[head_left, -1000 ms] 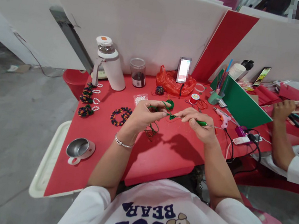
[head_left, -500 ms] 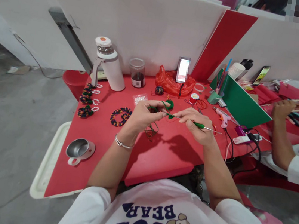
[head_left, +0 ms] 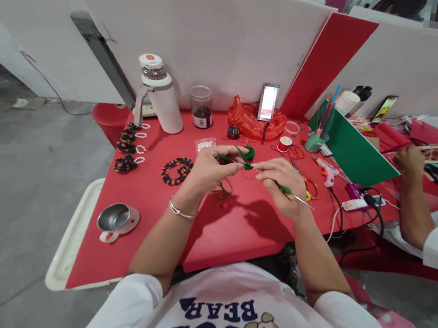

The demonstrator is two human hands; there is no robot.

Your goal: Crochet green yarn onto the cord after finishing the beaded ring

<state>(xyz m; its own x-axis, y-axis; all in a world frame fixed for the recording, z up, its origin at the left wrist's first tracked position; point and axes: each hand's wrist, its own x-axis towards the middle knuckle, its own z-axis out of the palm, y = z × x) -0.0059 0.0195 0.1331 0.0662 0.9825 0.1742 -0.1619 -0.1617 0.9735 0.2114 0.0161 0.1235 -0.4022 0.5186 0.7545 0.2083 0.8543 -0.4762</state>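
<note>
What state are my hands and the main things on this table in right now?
Left hand: pinching the green yarn piece.
Right hand: closed on the hook.
Green yarn piece: held up, at the hook's tip.
Hook: slanted, gripped.
Mug: upright, uncovered.
Thermos: upright, lid on.
Jar: upright, partly filled.
Thread spool: upright, red thread wound on.
Phone: propped up, screen lit.
Glue gun: lying down; hot or not, can't tell.

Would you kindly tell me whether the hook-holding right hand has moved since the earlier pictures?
Yes: the right hand has shifted slightly left, away from the pink glue gun.
</note>
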